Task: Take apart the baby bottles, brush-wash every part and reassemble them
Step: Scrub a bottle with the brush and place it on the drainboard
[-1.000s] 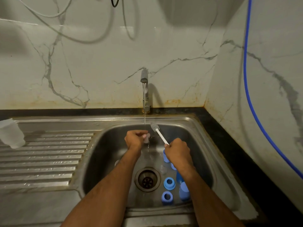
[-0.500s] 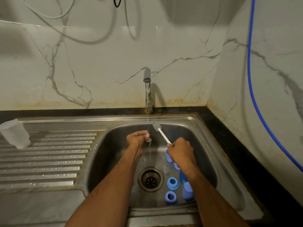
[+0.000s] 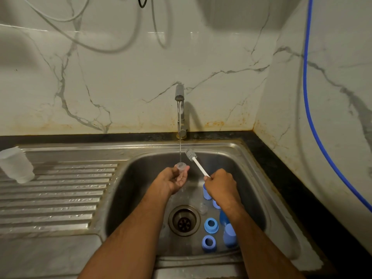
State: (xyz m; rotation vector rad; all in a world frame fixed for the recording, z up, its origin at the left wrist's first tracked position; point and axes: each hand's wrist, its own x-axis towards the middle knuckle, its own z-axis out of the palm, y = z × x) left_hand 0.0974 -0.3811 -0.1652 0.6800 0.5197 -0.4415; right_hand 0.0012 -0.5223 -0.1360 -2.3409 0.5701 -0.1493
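Note:
My left hand (image 3: pixel 174 179) holds a small clear bottle nipple (image 3: pixel 181 166) palm-up under the thin water stream from the tap (image 3: pixel 179 95). My right hand (image 3: pixel 220 185) grips the white handle of a small brush (image 3: pixel 196 161), whose grey bristle head points up-left, just right of the stream. Blue screw rings (image 3: pixel 211 225) (image 3: pixel 209 243) and blue caps (image 3: pixel 229 235) lie on the sink floor on the right, some hidden under my right forearm. A clear part (image 3: pixel 203 208) lies by the drain. A frosted bottle body (image 3: pixel 17 165) lies on the drainboard at far left.
The steel sink basin (image 3: pixel 136 178) has a drain (image 3: pixel 184 220) in its middle. A ribbed drainboard (image 3: pixel 60 194) extends left. A dark counter (image 3: pixel 281 178) and marble walls surround it; a blue hose (image 3: pixel 308 97) hangs on the right wall.
My left hand has turned palm-up, so the clear nipple now shows under the water stream. The brush in my right hand has barely moved.

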